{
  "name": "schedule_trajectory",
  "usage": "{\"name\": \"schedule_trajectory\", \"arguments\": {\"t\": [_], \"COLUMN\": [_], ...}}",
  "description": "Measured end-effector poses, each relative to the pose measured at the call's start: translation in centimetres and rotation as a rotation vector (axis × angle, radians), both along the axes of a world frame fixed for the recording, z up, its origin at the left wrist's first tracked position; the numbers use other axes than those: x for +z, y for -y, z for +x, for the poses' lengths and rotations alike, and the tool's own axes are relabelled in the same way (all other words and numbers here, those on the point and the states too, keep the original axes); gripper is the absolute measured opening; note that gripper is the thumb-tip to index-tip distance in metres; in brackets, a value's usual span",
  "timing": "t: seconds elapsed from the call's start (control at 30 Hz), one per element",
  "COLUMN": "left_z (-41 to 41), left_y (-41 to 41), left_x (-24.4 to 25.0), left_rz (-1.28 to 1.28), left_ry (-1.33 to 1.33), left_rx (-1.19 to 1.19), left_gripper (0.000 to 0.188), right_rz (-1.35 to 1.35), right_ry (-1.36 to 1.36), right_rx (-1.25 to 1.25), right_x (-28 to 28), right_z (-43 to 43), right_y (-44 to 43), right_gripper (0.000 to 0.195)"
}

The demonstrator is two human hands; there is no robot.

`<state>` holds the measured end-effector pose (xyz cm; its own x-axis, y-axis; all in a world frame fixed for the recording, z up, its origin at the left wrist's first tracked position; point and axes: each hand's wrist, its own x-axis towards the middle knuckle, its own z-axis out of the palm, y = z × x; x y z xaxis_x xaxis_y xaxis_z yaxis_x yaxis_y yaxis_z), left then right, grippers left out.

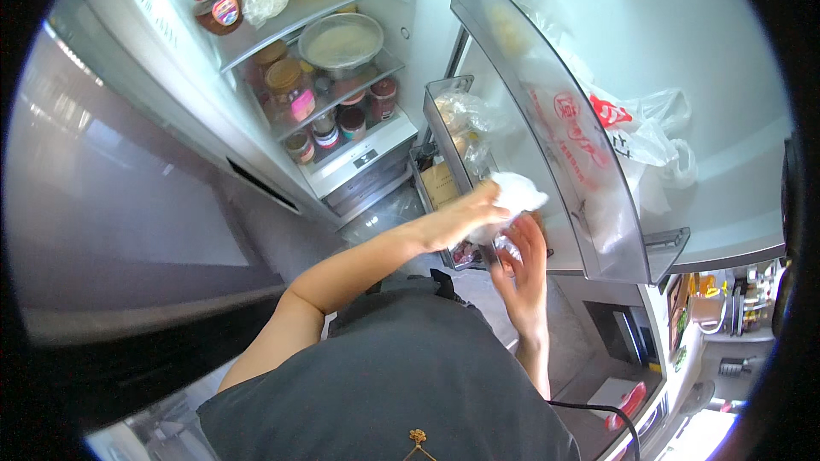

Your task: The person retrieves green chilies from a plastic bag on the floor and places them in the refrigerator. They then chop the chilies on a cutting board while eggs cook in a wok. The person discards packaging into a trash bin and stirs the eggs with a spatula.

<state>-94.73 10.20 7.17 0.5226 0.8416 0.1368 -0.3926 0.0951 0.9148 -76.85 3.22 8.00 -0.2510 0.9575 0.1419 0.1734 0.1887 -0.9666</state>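
My left hand point(471, 214) is closed on a white cloth or crumpled paper point(517, 193) beside the refrigerator door's middle bin point(458, 141). Just below and to the right is my right hand point(525, 256), slightly blurred, its fingers spread and curled near the door bin. Whether its fingertips touch something there I cannot tell. Bagged items point(467, 112) lie in the middle bin, and a brown packet point(439, 184) stands in a lower one. The large upper door bin point(551, 115) holds plastic bags, one with red printing.
On the left, glass shelves point(320, 6) carry a red-lidded jar point(218, 6), a covered bowl point(341, 41) and several other jars. The other refrigerator door point(128, 173) stands at the far left. A kitchen counter point(685, 352) runs at the lower right, and a black cable point(602, 407) hangs beside me.
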Motion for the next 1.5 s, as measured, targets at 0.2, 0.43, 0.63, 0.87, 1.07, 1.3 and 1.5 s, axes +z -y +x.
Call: {"name": "schedule_trajectory", "arguments": {"t": [0.2,0.43,0.63,0.87,1.07,1.3,1.5], "left_z": [-2.3,-1.4,-1.4,-5.1,-5.8,-6.2,-5.6], "left_y": [-9.6,-18.2,-20.0,-25.0,-24.0,-23.9,-24.1], "left_x": [0.2,-5.3,-4.1,-8.5,-5.9,-4.8,-5.6], "left_rz": [0.563,0.895,0.829,0.199,-0.175,-0.15,-0.142], "left_ry": [-0.69,-1.641,-1.533,-0.443,0.12,0.23,0.164], "left_rx": [0.313,0.099,0.037,0.517,0.44,0.444,0.438], "left_gripper": [0.046,0.077,0.034,0.027,0.026,0.027,0.024], "right_rz": [-0.012,-0.057,0.026,-0.09,0.201,0.238,0.22], "right_ry": [-0.439,-0.13,0.342,0.767,1.152,1.058,0.844], "right_rx": [-0.606,-0.682,-0.596,-0.306,-0.119,0.047,0.402], "right_x": [-3.7,-3.3,-5.8,-3.2,-14.0,-15.3,-11.3], "right_z": [-2.0,-0.5,2.5,-2.1,-3.1,-7.6,-6.7], "right_y": [-6.6,-7.3,-10.9,-14.4,-19.2,-27.4,-23.5], "right_gripper": [0.027,0.026,0.027,0.058,0.061,0.047,0.049]}}
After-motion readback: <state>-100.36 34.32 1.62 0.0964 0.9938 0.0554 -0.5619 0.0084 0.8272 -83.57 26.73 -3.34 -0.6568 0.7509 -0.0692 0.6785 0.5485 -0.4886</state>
